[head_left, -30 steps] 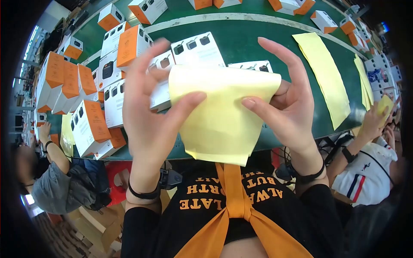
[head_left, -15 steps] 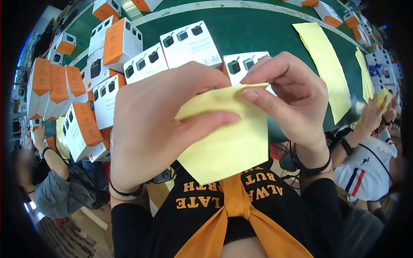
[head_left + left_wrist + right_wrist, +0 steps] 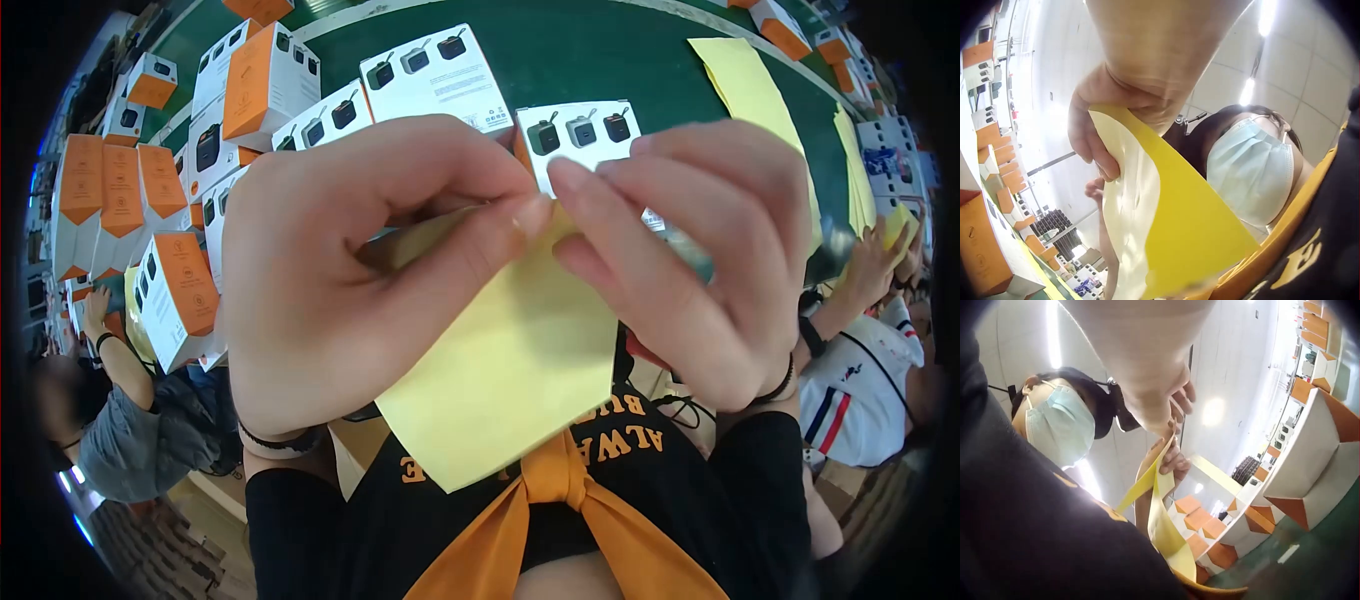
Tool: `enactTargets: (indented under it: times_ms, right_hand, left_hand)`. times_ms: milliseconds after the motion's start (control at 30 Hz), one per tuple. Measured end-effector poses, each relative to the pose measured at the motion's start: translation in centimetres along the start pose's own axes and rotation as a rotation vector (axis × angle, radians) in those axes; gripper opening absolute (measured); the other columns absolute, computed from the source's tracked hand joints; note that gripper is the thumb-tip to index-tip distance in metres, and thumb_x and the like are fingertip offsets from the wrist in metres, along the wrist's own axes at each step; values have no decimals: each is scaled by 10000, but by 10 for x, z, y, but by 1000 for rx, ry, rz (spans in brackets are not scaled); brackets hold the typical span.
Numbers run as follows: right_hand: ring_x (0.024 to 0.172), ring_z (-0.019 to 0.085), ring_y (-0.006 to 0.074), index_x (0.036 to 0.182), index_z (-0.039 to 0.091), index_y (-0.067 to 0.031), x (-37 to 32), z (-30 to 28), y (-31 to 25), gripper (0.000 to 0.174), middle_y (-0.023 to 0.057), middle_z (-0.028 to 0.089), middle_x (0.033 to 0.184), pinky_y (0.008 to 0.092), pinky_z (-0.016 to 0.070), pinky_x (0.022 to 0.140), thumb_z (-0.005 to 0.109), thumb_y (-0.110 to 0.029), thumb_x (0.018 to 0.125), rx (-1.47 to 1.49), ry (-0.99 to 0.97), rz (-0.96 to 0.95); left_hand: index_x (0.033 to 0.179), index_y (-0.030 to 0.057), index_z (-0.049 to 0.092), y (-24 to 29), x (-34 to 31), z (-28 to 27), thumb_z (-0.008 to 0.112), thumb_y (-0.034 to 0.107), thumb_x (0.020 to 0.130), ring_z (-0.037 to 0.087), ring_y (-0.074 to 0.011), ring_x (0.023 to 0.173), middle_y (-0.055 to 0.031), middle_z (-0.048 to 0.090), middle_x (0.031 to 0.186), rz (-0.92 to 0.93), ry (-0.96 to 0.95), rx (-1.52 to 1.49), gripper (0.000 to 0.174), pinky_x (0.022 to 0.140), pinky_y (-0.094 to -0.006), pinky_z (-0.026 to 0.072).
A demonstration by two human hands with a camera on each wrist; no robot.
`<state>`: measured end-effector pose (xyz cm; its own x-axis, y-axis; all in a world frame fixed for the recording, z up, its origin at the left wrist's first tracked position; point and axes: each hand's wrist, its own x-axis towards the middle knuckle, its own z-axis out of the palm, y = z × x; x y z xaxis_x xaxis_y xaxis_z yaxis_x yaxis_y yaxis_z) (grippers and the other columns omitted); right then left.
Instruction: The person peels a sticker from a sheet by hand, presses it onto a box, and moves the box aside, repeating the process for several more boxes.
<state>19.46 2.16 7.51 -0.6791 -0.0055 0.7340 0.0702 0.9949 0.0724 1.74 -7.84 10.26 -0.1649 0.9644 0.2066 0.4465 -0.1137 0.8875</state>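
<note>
Both hands have moved closer along the top edge, and the thin, flexible yellow sheet [image 3: 500, 370] now angles lower to the left! The left hand [image 3: 320, 280] pinches that edge, thumb against curled fingers; the right hand [image 3: 700, 240] brings its fingertips right beside, though whether its grip clamps the sheet, one cannot tell. Behind, white-and-orange cardboard boxes [image 3: 435, 75] stand on the green worktop [image 3: 590, 60], contents hidden. Over to the left wrist view: a pale, glossy layer [image 3: 1132, 187] and a light-blue face mask [image 3: 1250, 169], both unseen from the head!
</note>
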Motion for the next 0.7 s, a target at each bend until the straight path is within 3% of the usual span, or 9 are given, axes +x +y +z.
enactTargets:
  times_ms: [133,200,367,600,700]
  right_hand:
    - [874,613,276,962,659,-4,-8,0,-11,306,117,631,987,344,501,636,729,-42,666,-48,22,41]
    - [888,626,292,920,633,1,-12,-1,-11,251,128,636,996,359,518,650,723,-48,691,-49,17,39]
    - [869,631,302,905,572,-3,-20,-1,-7,245,137,629,1006,392,533,699,712,-41,708,-6,20,37]
    - [905,622,298,917,605,-17,-17,1,-5,268,122,617,1027,404,534,734,723,-37,678,-10,60,104]
    - [923,615,301,923,618,-31,-19,-2,-3,279,123,612,1042,404,534,748,719,-44,663,-52,35,27]
  left_hand:
    - [808,-41,632,1,2,3,611,48,815,529,-57,577,-42,620,684,-39,-51,-43,92,519,-189,367]
    - [817,-43,624,4,3,7,601,43,822,535,-51,576,-46,621,684,-164,-20,-143,89,519,-179,368]
    - [826,-47,620,2,7,10,599,40,824,542,-44,575,-45,625,687,-155,-63,-127,89,516,-166,368]
    - [849,-49,617,1,7,11,600,19,828,551,-49,568,-49,630,690,-172,-114,-177,73,510,-167,375]
    - [856,-51,617,1,7,10,604,19,828,560,-53,577,-52,632,694,-161,-133,-169,76,517,-169,386]
